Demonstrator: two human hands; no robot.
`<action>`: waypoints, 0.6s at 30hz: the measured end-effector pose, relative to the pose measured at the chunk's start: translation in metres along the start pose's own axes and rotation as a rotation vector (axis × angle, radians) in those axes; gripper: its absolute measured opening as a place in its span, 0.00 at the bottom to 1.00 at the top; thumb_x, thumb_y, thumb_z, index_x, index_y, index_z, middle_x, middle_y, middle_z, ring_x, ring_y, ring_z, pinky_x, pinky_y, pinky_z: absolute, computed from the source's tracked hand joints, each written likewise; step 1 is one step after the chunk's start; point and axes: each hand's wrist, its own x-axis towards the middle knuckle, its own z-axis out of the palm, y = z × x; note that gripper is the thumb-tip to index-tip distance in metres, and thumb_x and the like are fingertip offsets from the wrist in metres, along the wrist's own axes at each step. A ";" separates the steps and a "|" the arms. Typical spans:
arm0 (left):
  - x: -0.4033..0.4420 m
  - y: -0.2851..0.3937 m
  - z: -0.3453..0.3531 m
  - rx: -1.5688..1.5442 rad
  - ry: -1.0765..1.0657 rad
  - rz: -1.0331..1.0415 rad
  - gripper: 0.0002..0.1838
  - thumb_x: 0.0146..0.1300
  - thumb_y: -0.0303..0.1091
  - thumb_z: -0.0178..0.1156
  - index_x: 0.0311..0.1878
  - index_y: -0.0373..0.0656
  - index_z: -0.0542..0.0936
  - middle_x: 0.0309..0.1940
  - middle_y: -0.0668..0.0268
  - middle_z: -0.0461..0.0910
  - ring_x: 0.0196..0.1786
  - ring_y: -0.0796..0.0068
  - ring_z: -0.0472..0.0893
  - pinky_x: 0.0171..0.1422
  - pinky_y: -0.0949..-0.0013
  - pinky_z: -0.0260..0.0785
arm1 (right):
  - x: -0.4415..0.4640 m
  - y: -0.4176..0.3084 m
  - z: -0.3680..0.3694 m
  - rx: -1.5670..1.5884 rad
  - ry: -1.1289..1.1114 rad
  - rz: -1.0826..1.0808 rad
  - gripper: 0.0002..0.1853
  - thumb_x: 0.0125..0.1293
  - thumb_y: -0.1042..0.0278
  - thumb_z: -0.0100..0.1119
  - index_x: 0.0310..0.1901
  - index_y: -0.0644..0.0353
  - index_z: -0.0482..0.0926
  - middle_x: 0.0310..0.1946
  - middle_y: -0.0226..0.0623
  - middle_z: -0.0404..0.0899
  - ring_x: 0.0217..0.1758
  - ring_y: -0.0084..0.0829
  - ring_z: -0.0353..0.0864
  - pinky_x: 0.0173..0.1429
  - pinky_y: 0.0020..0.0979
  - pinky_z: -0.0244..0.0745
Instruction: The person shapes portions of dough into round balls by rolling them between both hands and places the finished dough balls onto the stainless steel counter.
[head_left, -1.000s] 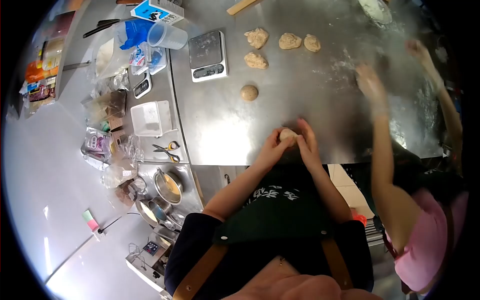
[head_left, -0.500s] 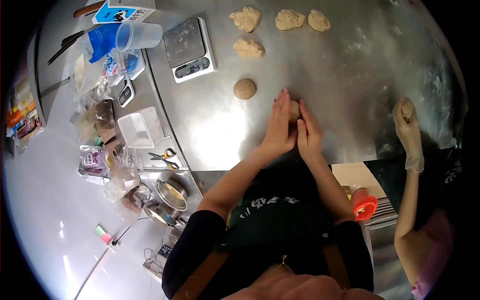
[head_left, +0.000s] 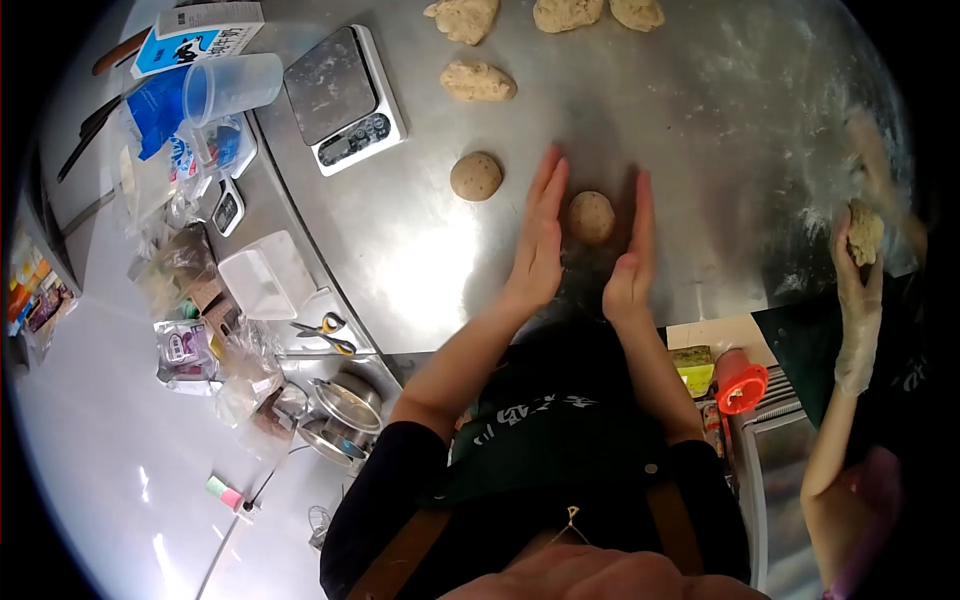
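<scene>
While looking down at the counter (head_left: 715, 190), saw the dough ball (head_left: 591, 218) near the front edge, between the left hand (head_left: 539, 258) and the right hand (head_left: 628, 284). Found both open and apart, palms facing inward, with no grip closed on it. Judged it light, soft and slightly tacky rather than slippery, apt to dent under poking fingers. Favoured a hold low on both sides, with cupped palms and even, gentle pressure, sparing the rounded top. Could not tell how firmly it stuck underneath.
</scene>
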 end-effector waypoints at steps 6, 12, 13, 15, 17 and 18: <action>-0.030 0.012 0.033 -0.075 0.034 -0.097 0.39 0.77 0.55 0.31 0.78 0.31 0.48 0.80 0.46 0.43 0.81 0.49 0.44 0.82 0.53 0.34 | 0.012 -0.005 -0.008 0.206 -0.092 0.163 0.52 0.71 0.27 0.31 0.75 0.75 0.43 0.77 0.58 0.48 0.81 0.50 0.47 0.80 0.43 0.42; -0.004 0.006 0.027 -0.027 -0.109 -0.046 0.40 0.76 0.59 0.29 0.78 0.35 0.51 0.79 0.46 0.44 0.81 0.52 0.47 0.82 0.54 0.36 | -0.006 -0.003 0.006 0.052 -0.064 0.030 0.50 0.73 0.32 0.36 0.75 0.76 0.45 0.76 0.61 0.48 0.80 0.52 0.50 0.80 0.44 0.43; -0.016 0.009 0.037 -0.080 -0.006 -0.064 0.40 0.76 0.59 0.29 0.78 0.34 0.51 0.79 0.46 0.44 0.81 0.53 0.47 0.82 0.54 0.35 | 0.004 -0.003 0.000 0.082 -0.085 0.037 0.50 0.73 0.32 0.35 0.75 0.76 0.45 0.76 0.60 0.49 0.80 0.52 0.50 0.80 0.44 0.44; -0.028 0.015 0.037 -0.149 0.031 -0.149 0.41 0.76 0.60 0.29 0.78 0.33 0.51 0.79 0.46 0.43 0.81 0.52 0.46 0.82 0.56 0.35 | 0.016 0.002 -0.011 0.100 -0.104 0.013 0.49 0.73 0.32 0.35 0.75 0.75 0.45 0.76 0.59 0.50 0.79 0.52 0.51 0.80 0.44 0.44; -0.015 0.014 0.026 -0.219 0.057 -0.161 0.42 0.75 0.61 0.30 0.77 0.32 0.52 0.79 0.46 0.46 0.81 0.52 0.47 0.82 0.58 0.38 | 0.013 0.002 -0.014 0.072 -0.073 0.004 0.49 0.73 0.32 0.34 0.75 0.75 0.46 0.76 0.58 0.51 0.79 0.52 0.52 0.80 0.44 0.45; -0.003 0.012 0.016 -0.214 0.055 -0.153 0.42 0.75 0.61 0.30 0.77 0.32 0.53 0.79 0.46 0.47 0.81 0.52 0.47 0.82 0.58 0.38 | 0.000 -0.005 -0.015 0.057 -0.042 0.037 0.49 0.73 0.32 0.33 0.75 0.75 0.47 0.76 0.57 0.51 0.79 0.52 0.53 0.79 0.43 0.45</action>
